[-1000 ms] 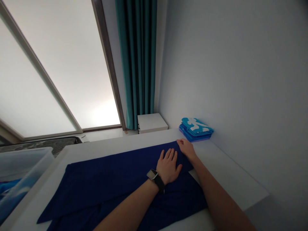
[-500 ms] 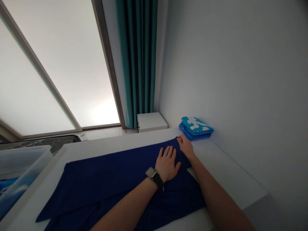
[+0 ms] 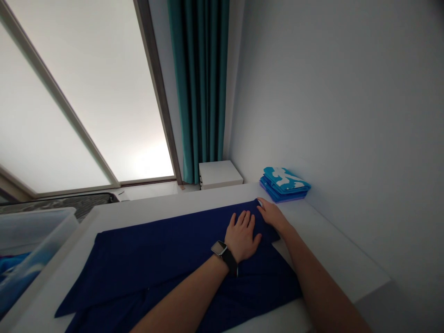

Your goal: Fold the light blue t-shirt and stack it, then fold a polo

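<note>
A dark blue garment lies spread on a white tabletop, partly folded over itself, with its upper edge running straight across. I cannot tell which garment it is. My left hand, with a black-strapped watch at the wrist, rests flat on the cloth near its right end, fingers stretched out. My right hand is closed on the garment's far right corner, thumb and fingers pinching the edge. Just beyond it sits a stack of folded blue cloths, the top one turquoise with a white pattern.
A translucent plastic bin holding blue cloth stands at the left. The white table meets a pale wall on the right. Past the far edge are a small white cabinet, a teal curtain and frosted sliding panels.
My right hand has shifted slightly down at the corner, its fingers still on the cloth. My left hand stays flat in the same place. The whole view has moved a little.
</note>
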`<state>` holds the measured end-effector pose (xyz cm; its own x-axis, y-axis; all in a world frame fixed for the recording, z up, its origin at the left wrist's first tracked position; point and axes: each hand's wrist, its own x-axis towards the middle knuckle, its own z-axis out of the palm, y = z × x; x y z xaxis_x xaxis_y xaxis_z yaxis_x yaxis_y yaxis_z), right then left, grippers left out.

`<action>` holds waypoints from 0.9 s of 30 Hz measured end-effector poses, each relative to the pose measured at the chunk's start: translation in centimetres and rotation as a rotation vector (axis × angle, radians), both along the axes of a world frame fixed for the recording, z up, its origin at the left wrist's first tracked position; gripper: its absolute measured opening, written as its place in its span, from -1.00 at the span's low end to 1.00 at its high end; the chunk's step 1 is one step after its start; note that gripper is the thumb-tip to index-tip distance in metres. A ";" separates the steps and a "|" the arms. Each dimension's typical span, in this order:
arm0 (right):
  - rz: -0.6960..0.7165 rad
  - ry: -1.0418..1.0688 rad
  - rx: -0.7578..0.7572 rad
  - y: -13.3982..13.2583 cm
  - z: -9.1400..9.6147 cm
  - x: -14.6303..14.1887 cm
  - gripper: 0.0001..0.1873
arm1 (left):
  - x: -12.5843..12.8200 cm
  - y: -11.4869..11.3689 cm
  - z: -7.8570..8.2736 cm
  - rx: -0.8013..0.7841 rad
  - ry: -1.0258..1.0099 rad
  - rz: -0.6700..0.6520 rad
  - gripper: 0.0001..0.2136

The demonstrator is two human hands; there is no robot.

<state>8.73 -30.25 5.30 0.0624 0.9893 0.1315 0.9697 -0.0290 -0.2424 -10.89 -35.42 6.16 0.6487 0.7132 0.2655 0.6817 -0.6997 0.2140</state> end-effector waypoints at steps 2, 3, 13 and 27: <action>0.000 0.001 -0.030 -0.1 0.2 0.2 -0.50 | 0.0 0.0 0.0 -0.005 0.001 -0.004 -0.43; -0.005 -0.005 -0.045 -0.1 0.3 0.2 -0.49 | 0.0 0.0 0.0 -0.006 0.001 -0.007 -0.43; -0.144 -0.063 -0.014 -0.8 0.3 -1.2 -0.53 | 0.0 0.1 -0.3 0.001 0.004 -0.009 -0.43; 0.150 -0.116 -0.055 -0.3 -1.6 -2.6 -0.42 | 0.3 0.1 -0.8 0.015 0.036 0.086 -0.37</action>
